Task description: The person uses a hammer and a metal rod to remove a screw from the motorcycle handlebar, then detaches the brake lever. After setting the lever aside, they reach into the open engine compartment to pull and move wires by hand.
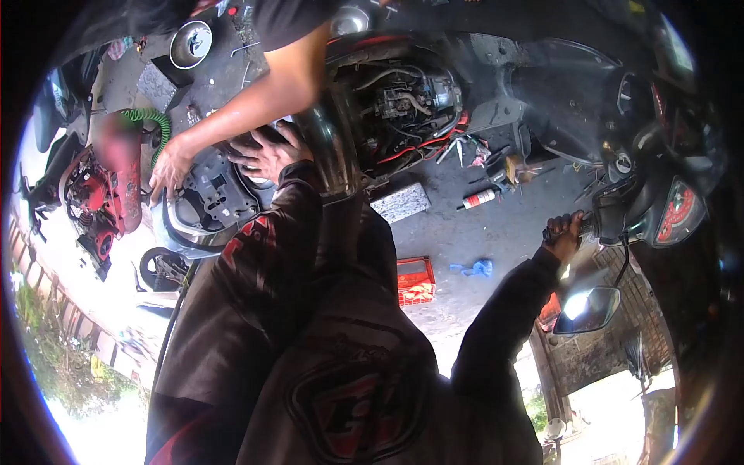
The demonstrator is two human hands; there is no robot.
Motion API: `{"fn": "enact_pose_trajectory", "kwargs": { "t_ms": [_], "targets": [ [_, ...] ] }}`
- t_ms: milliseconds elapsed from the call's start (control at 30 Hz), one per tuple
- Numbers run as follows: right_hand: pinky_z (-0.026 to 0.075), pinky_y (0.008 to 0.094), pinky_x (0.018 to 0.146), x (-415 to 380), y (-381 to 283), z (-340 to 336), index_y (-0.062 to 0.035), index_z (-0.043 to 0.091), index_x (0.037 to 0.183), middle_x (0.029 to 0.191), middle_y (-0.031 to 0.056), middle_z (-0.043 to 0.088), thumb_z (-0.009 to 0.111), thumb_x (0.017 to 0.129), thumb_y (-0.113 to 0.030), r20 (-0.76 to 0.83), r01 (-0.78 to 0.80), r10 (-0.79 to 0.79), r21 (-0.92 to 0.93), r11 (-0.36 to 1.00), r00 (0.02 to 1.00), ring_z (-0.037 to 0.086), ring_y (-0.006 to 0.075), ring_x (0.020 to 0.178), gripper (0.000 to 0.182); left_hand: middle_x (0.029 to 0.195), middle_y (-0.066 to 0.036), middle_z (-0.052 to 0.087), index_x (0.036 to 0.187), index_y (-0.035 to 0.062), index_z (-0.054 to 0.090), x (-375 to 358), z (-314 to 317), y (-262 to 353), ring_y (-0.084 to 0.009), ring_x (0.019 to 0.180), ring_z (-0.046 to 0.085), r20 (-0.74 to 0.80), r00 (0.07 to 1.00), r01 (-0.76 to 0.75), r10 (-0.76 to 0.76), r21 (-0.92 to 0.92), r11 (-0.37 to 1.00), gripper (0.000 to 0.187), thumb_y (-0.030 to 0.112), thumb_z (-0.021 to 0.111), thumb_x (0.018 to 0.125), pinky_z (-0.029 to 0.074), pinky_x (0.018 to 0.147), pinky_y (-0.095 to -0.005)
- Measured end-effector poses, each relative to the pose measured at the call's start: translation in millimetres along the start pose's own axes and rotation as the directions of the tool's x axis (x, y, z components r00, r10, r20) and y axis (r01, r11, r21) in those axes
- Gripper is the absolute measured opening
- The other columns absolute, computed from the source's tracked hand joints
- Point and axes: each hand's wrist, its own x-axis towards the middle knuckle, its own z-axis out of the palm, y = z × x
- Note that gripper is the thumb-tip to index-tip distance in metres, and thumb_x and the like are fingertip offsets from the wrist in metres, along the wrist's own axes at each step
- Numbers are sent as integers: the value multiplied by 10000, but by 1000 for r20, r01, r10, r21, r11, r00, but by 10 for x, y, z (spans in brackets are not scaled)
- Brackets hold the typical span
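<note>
Dark jacket sleeves with red print fill the near field, belonging to the person wearing the camera. That person's left hand (267, 155) lies flat, fingers spread apart, on the rear bodywork (213, 190) of a scooter, touching the dark panel and clamped on nothing. Right hand (564, 232) is closed tight around the handlebar grip (577, 225), at the front end of the scooter, just beside the headlight cowl (670, 213). A mirror (587, 308) hangs below that grip.

A second person's bare arm comes in from the top edge; that co-worker's hand (169, 167) rests on the same rear bodywork, just beside the left hand. Whether it grips anything cannot be told.

Between the 2 ends the scooter is opened up: engine bay (403, 101) exposed, with hoses and red wiring visible inside.

Containers noted:
- 1 red crate (415, 280) on the concrete floor (496, 225), beneath the scooter's middle; contents too small to tell.
- 1 steel bowl (191, 43) on the floor near the top edge; contents cannot be told.
- 1 spray can (477, 199), white with a red band, lying on its side near the crate.

Loose items: blue rag (474, 268) beside the crate, grey block (401, 201) under the engine bay, green coiled hose (151, 120) near the rear.
</note>
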Motion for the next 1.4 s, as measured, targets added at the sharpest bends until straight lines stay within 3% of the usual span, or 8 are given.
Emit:
{"fn": "enact_pose_trajectory", "kwargs": {
  "t_ms": [333, 433, 600, 833, 1000, 1200, 1333, 1400],
  "targets": [
    [402, 298, 606, 236, 81, -250, -59, 486, 1288, 687, -32, 418, 586, 958, -200, 535, -198, -81, 444, 874, 841, 387, 85, 550, 373, 1577, -228, 148, 1464, 213, 365, 13, -126, 44, -467, 1456, 58, 53, 999, 8, -5, -62, 998, 683, 571, 451, 890, 115, 1138, -618],
    [391, 269, 544, 178, 9, -162, -49, 532, 1227, 667, -33, 419, 603, 942, -157, 456, -148, -16, 322, 935, 890, 399, 81, 537, 313, 1581, -240, 116, 1457, 198, 381, 12, -155, 42, -477, 1455, 37, 75, 997, 16, -10, -90, 996, 673, 547, 466, 888, 96, 1138, -627],
    [329, 275, 364, 205, 67, 22, -64, 601, 924, 588, -16, 427, 649, 891, -166, -411, -48, -79, -291, 956, 908, 427, 104, 442, 118, 1575, -218, 173, 1445, 208, 386, 6, -97, 43, -454, 1460, 66, 17, 1000, 6, -5, -57, 998, 675, 580, 451, 885, 127, 1138, -612],
    [325, 289, 347, 128, 35, 309, -81, 600, 876, 598, -10, 446, 657, 880, -183, -603, -134, -274, -543, 829, 749, 447, 117, 439, 117, 1573, -238, 155, 1455, 219, 379, 15, -121, 52, -471, 1455, 55, 50, 999, 21, -17, -82, 996, 673, 558, 471, 881, 112, 1138, -621],
    [357, 241, 512, 154, -3, -131, -66, 585, 1068, 653, -25, 404, 680, 885, -236, 115, -17, 15, 10, 1000, 993, 407, 106, 536, 267, 1577, -228, 146, 1468, 224, 360, 11, -92, 28, -456, 1461, 41, 41, 999, 16, -13, -82, 997, 699, 565, 489, 872, 118, 1134, -630],
    [366, 255, 553, 46, 76, -42, -53, 501, 1290, 666, -34, 405, 597, 939, -193, 244, -66, -71, 512, 856, 967, 371, 87, 532, 391, 1576, -249, 136, 1457, 237, 384, 12, -119, 44, -487, 1449, 59, 44, 999, 20, -16, -92, 996, 672, 559, 471, 873, 107, 1134, -626],
    [368, 261, 549, 187, 71, -4, -49, 468, 1347, 677, -30, 413, 589, 947, -220, 81, 49, -90, 416, 908, 993, 381, 83, 539, 452, 1580, -252, 119, 1448, 228, 410, 16, -132, 59, -478, 1454, 45, 26, 1000, 12, -9, -116, 993, 662, 546, 482, 871, 92, 1139, -620],
    [392, 257, 566, 357, 26, -304, -42, 500, 1299, 675, -32, 439, 641, 913, -271, 583, -175, -67, 349, 921, 809, 398, 91, 539, 471, 1582, -252, 115, 1443, 224, 421, 26, -127, 20, -474, 1457, 39, 29, 1000, 11, -8, -104, 994, 659, 545, 486, 870, 88, 1141, -616]
  ]
}}
